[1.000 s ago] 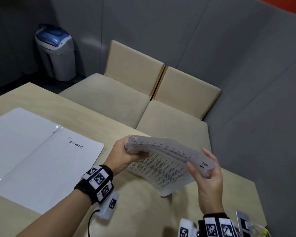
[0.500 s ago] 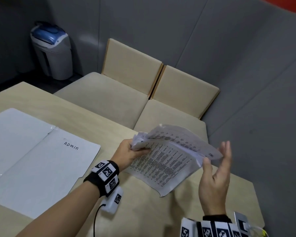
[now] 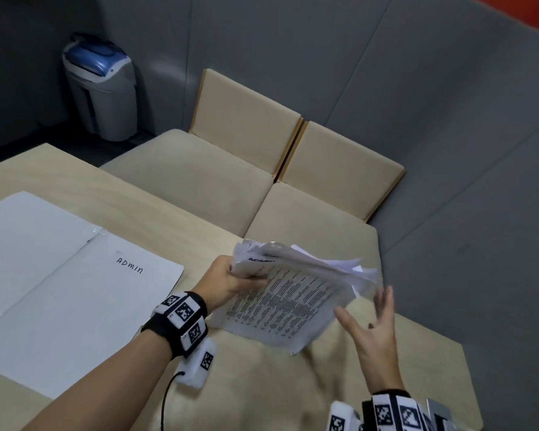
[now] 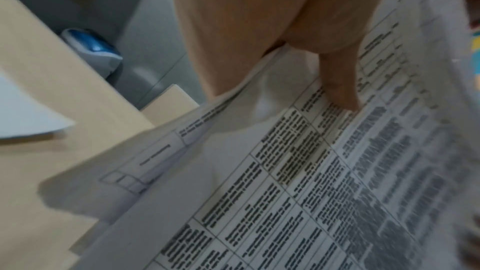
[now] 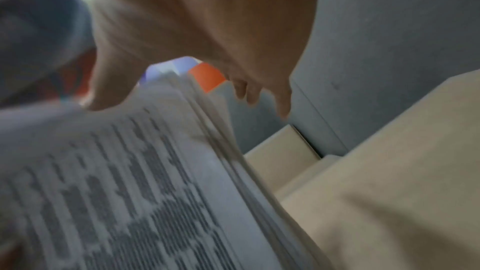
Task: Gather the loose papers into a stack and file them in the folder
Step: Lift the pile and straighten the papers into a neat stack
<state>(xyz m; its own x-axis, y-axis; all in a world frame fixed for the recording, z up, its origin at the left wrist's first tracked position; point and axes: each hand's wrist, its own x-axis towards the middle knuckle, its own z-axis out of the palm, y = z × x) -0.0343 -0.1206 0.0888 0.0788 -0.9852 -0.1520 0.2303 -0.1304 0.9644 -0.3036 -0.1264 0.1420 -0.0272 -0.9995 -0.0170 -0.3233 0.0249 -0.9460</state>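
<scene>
A sheaf of printed papers (image 3: 293, 293) is held above the table's right part, its lower corner hanging down and its right edges fanned apart. My left hand (image 3: 231, 283) grips its left end, thumb on the printed face (image 4: 340, 98). My right hand (image 3: 372, 321) is just off the papers' right edge, fingers straight and spread, holding nothing; the right wrist view shows the papers (image 5: 130, 182) beside that hand, blurred. The open white folder (image 3: 59, 290), marked ADMIN, lies flat on the table at the left.
The wooden table (image 3: 262, 384) ends at the right near my right wrist. Two beige cushioned seats (image 3: 199, 178) stand beyond its far edge against a grey wall. A grey bin with a blue lid (image 3: 101, 88) is in the far left corner.
My right hand let go of the papers' right end and opened, fingers spread. The sheaf's right edges fanned out, and my left hand kept its grip.
</scene>
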